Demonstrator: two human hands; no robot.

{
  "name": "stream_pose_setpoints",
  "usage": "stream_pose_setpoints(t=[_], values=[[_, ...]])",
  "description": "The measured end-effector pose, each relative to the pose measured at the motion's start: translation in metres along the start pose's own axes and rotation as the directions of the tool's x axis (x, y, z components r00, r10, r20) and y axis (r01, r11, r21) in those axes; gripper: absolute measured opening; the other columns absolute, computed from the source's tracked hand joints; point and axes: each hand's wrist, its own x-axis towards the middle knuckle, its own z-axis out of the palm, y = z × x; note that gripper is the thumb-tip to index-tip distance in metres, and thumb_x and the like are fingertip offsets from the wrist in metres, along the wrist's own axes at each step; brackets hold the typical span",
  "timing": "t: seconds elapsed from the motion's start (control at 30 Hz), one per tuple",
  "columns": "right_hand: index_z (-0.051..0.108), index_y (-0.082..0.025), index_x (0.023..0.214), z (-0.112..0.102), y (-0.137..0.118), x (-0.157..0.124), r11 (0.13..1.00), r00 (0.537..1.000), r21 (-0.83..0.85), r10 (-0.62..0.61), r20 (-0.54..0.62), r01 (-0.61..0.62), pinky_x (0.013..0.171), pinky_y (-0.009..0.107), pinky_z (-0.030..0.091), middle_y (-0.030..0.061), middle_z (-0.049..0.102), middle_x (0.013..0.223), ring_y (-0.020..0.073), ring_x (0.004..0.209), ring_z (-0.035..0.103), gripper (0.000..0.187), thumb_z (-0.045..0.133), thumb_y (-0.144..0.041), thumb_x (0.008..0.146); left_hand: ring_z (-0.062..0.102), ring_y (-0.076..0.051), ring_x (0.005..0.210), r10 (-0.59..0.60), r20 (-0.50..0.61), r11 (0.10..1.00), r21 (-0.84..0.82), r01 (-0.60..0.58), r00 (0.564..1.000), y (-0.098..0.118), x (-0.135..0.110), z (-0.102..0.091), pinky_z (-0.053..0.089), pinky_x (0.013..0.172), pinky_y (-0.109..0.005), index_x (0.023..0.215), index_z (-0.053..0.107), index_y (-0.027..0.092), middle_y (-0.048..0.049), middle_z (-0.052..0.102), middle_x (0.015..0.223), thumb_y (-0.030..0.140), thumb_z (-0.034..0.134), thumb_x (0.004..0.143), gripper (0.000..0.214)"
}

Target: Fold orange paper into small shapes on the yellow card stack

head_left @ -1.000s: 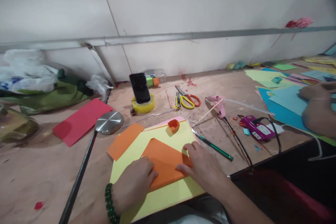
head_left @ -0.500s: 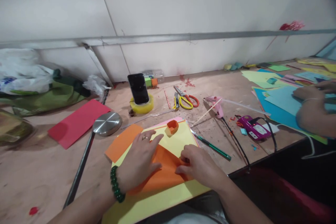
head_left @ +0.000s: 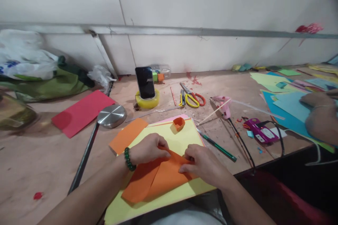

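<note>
A sheet of orange paper (head_left: 158,179), folded over on itself, lies on a stack of yellow paper (head_left: 116,211) in front of me. My left hand (head_left: 151,148), with a green bead bracelet on its wrist, pinches the paper's upper edge. At the right end of the same sheet, my right hand (head_left: 199,161) grips it between thumb and bent fingers. Just beyond the hands, a small orange folded paper box (head_left: 179,124) rests on the yellow stack. A flat orange piece of paper (head_left: 129,134) lies at the stack's left edge.
A green craft knife (head_left: 219,147), a pink glue gun (head_left: 224,107) and a purple power strip (head_left: 260,132) lie to the right. Scissors (head_left: 192,100) and a phone (head_left: 145,82) on a tape roll (head_left: 148,102) are farther back. Another person's hand (head_left: 320,116) is at far right.
My left hand has gone from spread over the orange paper to pinching its upper edge, uncovering the lower left part. My right hand keeps its grip. The view has shifted slightly.
</note>
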Motion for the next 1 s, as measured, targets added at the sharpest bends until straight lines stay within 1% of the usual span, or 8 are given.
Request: stream_pose_setpoints(t=[0.13,0.3,0.4,0.47,0.53,0.6,0.77,1.0], values=[[0.055,-0.018,0.058,-0.006,0.006,-0.002,0.998,1.0,0.068,-0.003,-0.01,0.004,0.052,0.024,0.024,-0.0049,0.05,0.059,0.0109,0.057,0.042,0.033,0.077,-0.039,0.07,0.053,-0.013,0.061,0.017,0.013,0.998,-0.067,-0.016,1.0,-0.004,0.0,-0.004,0.041,0.058,-0.022,0.063,0.067,0.017,0.0022,0.063,0.061,0.03,0.066,0.062,0.013],[0.058,-0.017,0.057,-0.02,0.028,-0.006,0.892,0.985,0.451,0.101,-0.142,-0.027,0.05,0.022,0.028,-0.004,0.051,0.054,0.0107,0.055,0.042,0.028,0.068,-0.037,0.073,0.053,-0.014,0.062,0.076,-0.092,0.989,-0.119,-0.086,0.993,-0.002,-0.004,-0.017,0.042,0.061,-0.023,0.061,0.064,0.017,0.0012,0.062,0.061,0.038,0.066,0.065,0.021],[0.062,-0.017,0.063,-0.021,0.036,-0.008,0.716,0.944,0.695,0.186,-0.274,0.061,0.049,0.022,0.033,-0.0026,0.056,0.056,0.011,0.053,0.046,0.03,0.073,-0.044,0.067,0.055,-0.015,0.066,0.127,-0.164,0.982,-0.117,-0.147,0.978,0.001,-0.006,-0.02,0.044,0.064,-0.024,0.059,0.062,0.018,-0.0001,0.062,0.063,0.04,0.066,0.068,0.025],[0.063,-0.017,0.07,-0.016,0.036,-0.007,0.533,0.926,0.835,0.233,-0.297,0.134,0.05,0.022,0.04,-0.0015,0.061,0.06,0.0123,0.054,0.053,0.035,0.079,-0.046,0.061,0.055,-0.015,0.066,0.15,-0.209,0.975,-0.132,-0.18,0.966,0.003,-0.007,-0.018,0.044,0.063,-0.024,0.058,0.061,0.018,-0.0002,0.062,0.064,0.042,0.066,0.068,0.027],[0.063,-0.018,0.075,-0.012,0.032,-0.007,0.377,0.922,0.907,0.25,-0.296,0.189,0.054,0.024,0.046,-0.001,0.065,0.064,0.0139,0.056,0.058,0.038,0.084,-0.044,0.057,0.054,-0.015,0.065,0.179,-0.245,0.966,-0.142,-0.218,0.953,0.005,-0.008,-0.014,0.044,0.063,-0.025,0.058,0.061,0.018,-0.0003,0.061,0.064,0.043,0.065,0.069,0.028],[0.062,-0.018,0.074,-0.009,0.029,-0.006,0.292,0.913,0.925,0.253,-0.321,0.244,0.056,0.024,0.048,-0.0018,0.065,0.064,0.0138,0.058,0.06,0.037,0.086,-0.041,0.057,0.054,-0.015,0.065,0.209,-0.25,0.96,-0.132,-0.247,0.945,0.005,-0.009,-0.011,0.044,0.064,-0.025,0.058,0.061,0.018,-0.0005,0.062,0.064,0.044,0.064,0.071,0.029],[0.064,-0.018,0.082,-0.009,0.026,-0.007,0.244,0.896,0.922,0.258,-0.362,0.302,0.06,0.022,0.051,-0.0017,0.069,0.069,0.0131,0.062,0.064,0.035,0.085,-0.037,0.062,0.055,-0.016,0.068,0.23,-0.222,0.956,-0.129,-0.262,0.948,0.002,-0.009,-0.008,0.044,0.067,-0.026,0.062,0.063,0.018,-0.0012,0.065,0.069,0.044,0.065,0.072,0.028],[0.057,-0.02,0.107,-0.008,0.024,-0.01,0.234,0.874,0.923,0.314,-0.37,0.306,0.065,0.027,0.056,-0.002,0.072,0.07,0.0162,0.066,0.069,0.053,0.085,-0.03,0.063,0.056,-0.017,0.07,0.118,-0.131,0.948,-0.279,-0.151,0.984,0.005,-0.009,-0.004,0.043,0.065,-0.026,0.066,0.064,0.016,-0.0016,0.065,0.069,0.044,0.07,0.065,0.028]])
